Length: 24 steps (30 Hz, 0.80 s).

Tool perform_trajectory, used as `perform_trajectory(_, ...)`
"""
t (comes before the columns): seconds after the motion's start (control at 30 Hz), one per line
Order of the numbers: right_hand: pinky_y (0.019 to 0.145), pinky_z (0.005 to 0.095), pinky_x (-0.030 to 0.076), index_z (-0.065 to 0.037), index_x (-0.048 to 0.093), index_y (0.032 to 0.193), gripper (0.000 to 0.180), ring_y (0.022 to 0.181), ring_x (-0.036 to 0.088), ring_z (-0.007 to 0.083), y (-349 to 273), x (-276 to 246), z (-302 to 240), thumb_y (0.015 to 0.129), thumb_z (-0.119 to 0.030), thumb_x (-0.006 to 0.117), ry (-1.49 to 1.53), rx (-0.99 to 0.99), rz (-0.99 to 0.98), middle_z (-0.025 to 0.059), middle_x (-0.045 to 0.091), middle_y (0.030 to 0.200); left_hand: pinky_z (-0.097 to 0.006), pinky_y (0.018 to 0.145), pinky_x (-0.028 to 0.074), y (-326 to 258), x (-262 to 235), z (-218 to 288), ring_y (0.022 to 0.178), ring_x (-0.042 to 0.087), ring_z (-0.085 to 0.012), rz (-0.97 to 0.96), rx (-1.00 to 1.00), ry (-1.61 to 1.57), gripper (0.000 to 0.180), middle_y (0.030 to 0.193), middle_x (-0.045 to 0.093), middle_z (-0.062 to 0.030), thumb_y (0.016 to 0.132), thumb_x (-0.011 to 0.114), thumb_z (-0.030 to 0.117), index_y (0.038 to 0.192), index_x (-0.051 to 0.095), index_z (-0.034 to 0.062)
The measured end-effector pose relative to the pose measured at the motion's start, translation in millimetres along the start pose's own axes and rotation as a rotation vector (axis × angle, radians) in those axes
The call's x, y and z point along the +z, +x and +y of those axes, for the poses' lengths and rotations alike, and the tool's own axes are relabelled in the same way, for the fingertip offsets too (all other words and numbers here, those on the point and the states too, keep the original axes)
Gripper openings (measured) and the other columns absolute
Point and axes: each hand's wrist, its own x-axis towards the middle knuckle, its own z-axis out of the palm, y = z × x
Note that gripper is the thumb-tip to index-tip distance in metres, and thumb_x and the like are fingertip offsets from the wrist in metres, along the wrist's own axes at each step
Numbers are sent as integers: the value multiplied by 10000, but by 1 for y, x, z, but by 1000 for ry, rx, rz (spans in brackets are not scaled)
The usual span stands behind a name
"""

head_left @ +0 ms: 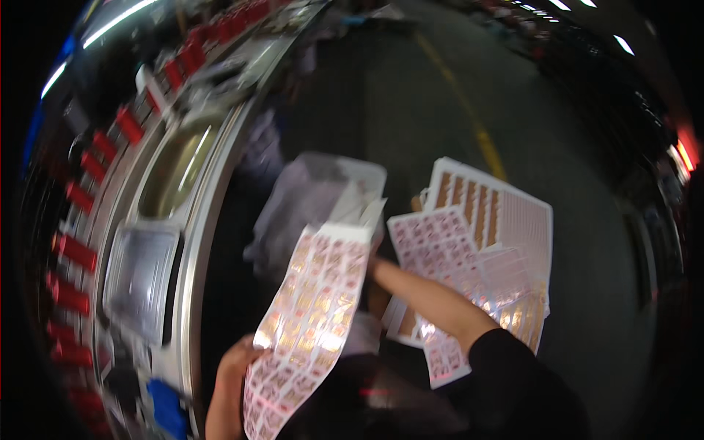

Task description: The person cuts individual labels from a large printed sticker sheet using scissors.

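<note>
At centre, long curved sheet (pixel 315 301), pink-patterned, gold glare. Left hand (pixel 236 359) pinches its edge; right hand (pixel 376 255) partly behind it, grip unclear. Printed sheets (pixel 433 238) rightward; grey plastic (pixel 297 202) beyond.

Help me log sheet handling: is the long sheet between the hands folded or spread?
Spread, gently curved: rows of small printed patches show along the long sheet between left hand and right hand.

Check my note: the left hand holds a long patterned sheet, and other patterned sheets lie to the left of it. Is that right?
Not quite: the head view shows the other patterned sheets lying to the right of the long patterned sheet, which the left hand does hold.
</note>
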Motion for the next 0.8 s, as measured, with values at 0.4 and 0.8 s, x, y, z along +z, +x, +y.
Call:
perform_trajectory(0.4, 636, 324, 528, -7, 539, 991, 214, 713, 602, 184, 50, -32, 10, 842, -160, 525, -118, -54, 30, 101, 600, 841, -369, 825, 503, 44, 0, 5, 935, 624, -251, -47, 126, -391, 444, 1088, 618, -155, 760, 608, -13, 1192, 513, -37)
perform_trajectory(0.8, 496, 250, 447, -52, 481, 965, 149, 556, 516, 121, -205, -33, 63, 825, -66, 527, 106, 42, 231, 43, 504, 675, -293, 773, 490, 25, 72, 59, 851, 611, -159, 56, 302, 107, 389, 998, 635, -96, 765, 671, 49, 1119, 556, -64)
